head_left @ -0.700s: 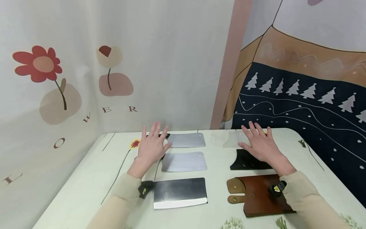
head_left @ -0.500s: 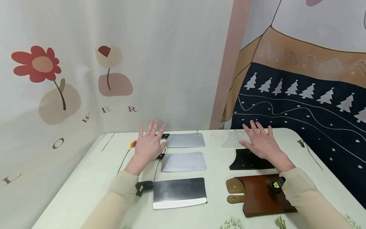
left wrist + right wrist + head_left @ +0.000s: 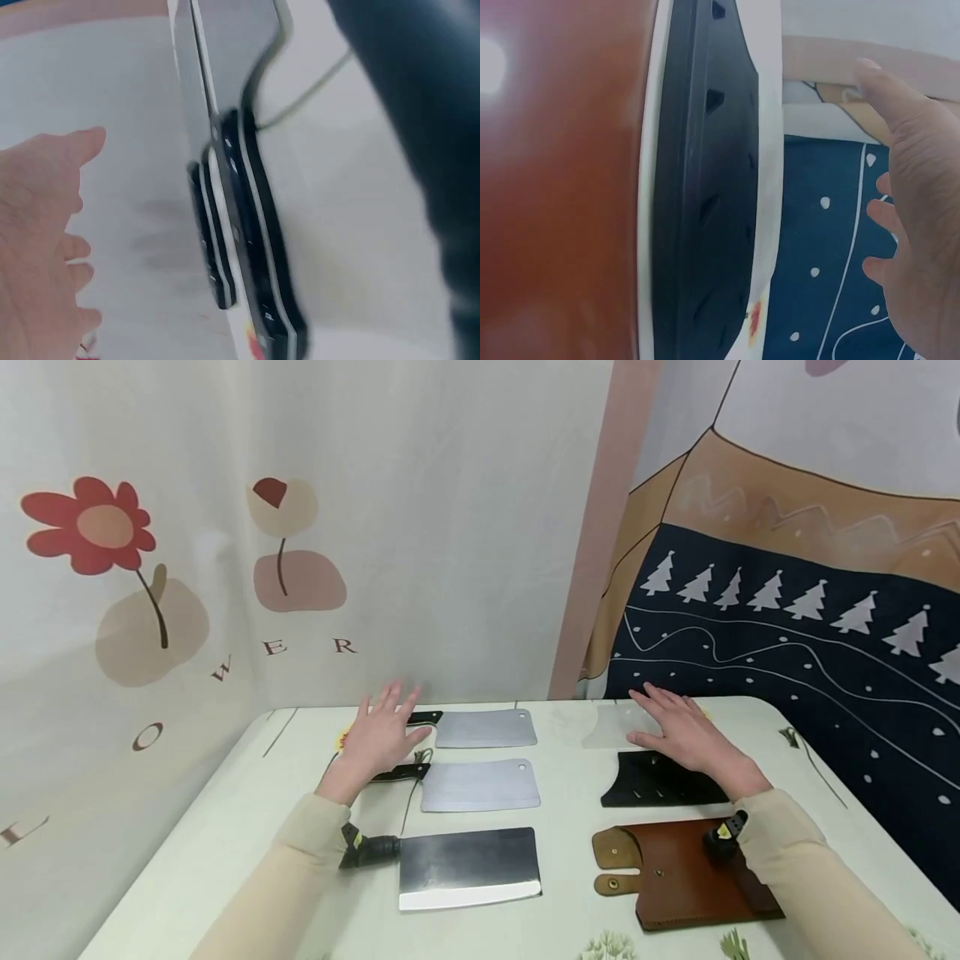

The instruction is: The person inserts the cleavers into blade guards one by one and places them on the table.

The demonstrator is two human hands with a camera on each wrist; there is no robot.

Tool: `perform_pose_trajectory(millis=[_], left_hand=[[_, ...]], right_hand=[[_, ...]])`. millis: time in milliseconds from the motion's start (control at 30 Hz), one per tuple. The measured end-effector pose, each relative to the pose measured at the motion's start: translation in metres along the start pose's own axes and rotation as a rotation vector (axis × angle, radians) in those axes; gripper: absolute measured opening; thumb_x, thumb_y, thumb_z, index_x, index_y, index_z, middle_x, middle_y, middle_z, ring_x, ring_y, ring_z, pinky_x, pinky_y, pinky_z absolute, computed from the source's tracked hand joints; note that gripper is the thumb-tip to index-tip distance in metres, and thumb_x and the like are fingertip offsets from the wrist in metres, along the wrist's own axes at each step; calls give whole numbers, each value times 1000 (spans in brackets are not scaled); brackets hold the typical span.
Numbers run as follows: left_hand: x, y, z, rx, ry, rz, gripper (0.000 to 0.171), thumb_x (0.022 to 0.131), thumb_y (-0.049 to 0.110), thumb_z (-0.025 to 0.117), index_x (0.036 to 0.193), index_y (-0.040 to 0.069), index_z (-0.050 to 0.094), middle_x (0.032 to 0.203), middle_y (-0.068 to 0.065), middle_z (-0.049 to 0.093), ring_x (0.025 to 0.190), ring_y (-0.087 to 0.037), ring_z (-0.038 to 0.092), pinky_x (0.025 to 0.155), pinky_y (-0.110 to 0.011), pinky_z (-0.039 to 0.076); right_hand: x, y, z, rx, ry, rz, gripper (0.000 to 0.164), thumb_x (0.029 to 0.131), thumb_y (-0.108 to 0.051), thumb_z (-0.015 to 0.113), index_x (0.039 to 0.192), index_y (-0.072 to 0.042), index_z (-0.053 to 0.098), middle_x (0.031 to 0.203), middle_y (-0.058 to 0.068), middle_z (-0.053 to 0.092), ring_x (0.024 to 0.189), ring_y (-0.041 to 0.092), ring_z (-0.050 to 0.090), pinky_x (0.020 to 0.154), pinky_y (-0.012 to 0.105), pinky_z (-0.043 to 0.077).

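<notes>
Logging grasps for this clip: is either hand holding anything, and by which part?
Nothing is held: the left hand and the right hand are both empty.

Left hand (image 3: 378, 739) has shifted left since the earlier head shots. We now see more black handle (image 3: 402, 772) on the middle silver-bladed cleaver (image 3: 481, 785). Black wrist camera (image 3: 350, 845) went left too, exposing the round black grip (image 3: 378, 851) of the big dark-bladed cleaver (image 3: 470, 869). The hand now mostly hides the yellow-and-red printed flower (image 3: 342, 740). Right hand (image 3: 686, 737): fingers closer together, leaning left; we see more of the black blade sheath's (image 3: 660, 781) right end.
</notes>
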State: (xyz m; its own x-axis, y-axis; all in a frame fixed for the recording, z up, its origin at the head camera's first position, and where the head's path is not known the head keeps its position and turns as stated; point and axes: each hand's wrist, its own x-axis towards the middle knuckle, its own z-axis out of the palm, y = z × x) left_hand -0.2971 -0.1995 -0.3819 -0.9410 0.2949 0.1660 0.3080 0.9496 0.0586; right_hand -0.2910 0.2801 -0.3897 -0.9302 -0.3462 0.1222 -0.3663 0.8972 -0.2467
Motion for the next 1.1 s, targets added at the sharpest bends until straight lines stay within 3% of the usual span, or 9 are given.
perform_pose_trajectory(millis=[233,633,800,1100], left_hand=[[5,-16,7,-138,-8,9,74,104,40,57,160,1,29,163,-30,24,150,-46,21,117,-65,15],[10,-36,8,-242,-69,8,72,105,36,57,159,-2,30,159,-35,26,145,-55,24,116,-64,22],[13,-41,6,-313,-83,28,70,105,29,59,158,-5,29,160,-33,27,147,-52,23,116,-64,21],[28,-41,18,-497,-126,-36,70,104,27,61,157,-5,30,160,-30,30,148,-48,24,118,-59,23]], right_hand=[[7,12,5,45,-35,30,81,98,-42,69,156,3,35,161,35,23,145,55,24,113,71,18],[15,25,13,107,-94,95,86,97,-45,70,157,4,33,160,36,20,143,58,23,111,71,22],[21,29,13,148,-110,95,88,96,-43,72,156,6,32,160,37,19,143,58,22,112,70,21],[27,41,14,258,-153,144,96,94,-43,74,160,4,23,162,35,18,147,54,20,115,66,19]])
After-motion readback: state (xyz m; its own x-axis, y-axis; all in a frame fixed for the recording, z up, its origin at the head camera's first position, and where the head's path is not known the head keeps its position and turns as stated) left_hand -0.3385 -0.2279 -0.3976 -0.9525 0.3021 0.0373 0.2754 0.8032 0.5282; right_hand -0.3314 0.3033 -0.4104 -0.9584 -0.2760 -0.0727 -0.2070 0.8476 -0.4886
